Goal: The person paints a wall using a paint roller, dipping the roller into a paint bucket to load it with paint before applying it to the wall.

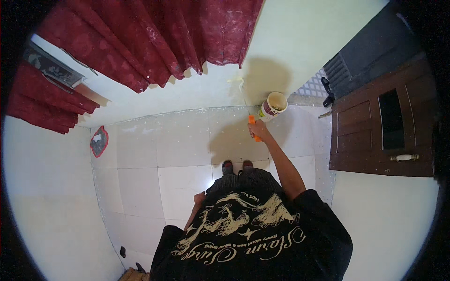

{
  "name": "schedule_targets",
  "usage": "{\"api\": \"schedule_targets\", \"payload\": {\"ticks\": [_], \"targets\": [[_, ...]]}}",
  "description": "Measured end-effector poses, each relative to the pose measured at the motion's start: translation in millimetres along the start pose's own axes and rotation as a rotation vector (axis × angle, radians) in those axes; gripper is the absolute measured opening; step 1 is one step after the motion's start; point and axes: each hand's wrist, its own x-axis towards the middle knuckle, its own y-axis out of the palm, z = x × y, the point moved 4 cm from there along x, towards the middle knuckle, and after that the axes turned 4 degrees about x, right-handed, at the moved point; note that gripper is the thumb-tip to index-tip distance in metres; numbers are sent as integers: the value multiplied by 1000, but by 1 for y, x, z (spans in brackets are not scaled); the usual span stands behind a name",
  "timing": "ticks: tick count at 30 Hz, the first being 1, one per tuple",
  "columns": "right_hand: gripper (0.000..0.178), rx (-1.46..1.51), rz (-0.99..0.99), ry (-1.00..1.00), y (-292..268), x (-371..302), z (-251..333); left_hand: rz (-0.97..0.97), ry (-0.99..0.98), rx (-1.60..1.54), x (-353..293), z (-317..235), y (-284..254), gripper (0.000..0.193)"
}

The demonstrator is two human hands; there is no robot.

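Observation:
My right hand [258,130] is wrapped round the orange handle of a paint roller [255,122]. A thin metal rod runs from the handle up to the pale wall [187,89], where the small, pale roller end meets it below the red curtain. A wet-looking yellowish patch [234,80] shows on the wall beside that end. Just right of the handle, a white paint bucket [273,107] with a coloured label stands on the floor by the wall. My left hand [200,198] hangs by my left side with its fingers curled; whether it holds anything is hidden.
Red curtains [154,42] hang along the wall. To the right are a brown door [361,122] and a doorway with dark shoes [328,93]. A grey, red-edged mat [99,142] lies in the far left corner. White specks dot the tiled floor [183,136].

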Motion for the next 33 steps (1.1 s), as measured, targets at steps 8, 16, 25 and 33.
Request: {"api": "schedule_targets", "payload": {"ticks": [8, 16, 25, 33], "targets": [[21, 106, -43, -8, 4, -10, -38, -65, 71, 52, 13, -7, -12, 26], [21, 342, -67, 60, -16, 0, -28, -162, 126, 67, -8, -25, -39, 22], [19, 388, -37, 93, -19, -30, -1, -216, 128, 14, -8, -20, -30, 20], [18, 374, 18, 15, -36, 1, -1, -178, -8, 12, -5, -36, -60, 19]]}}
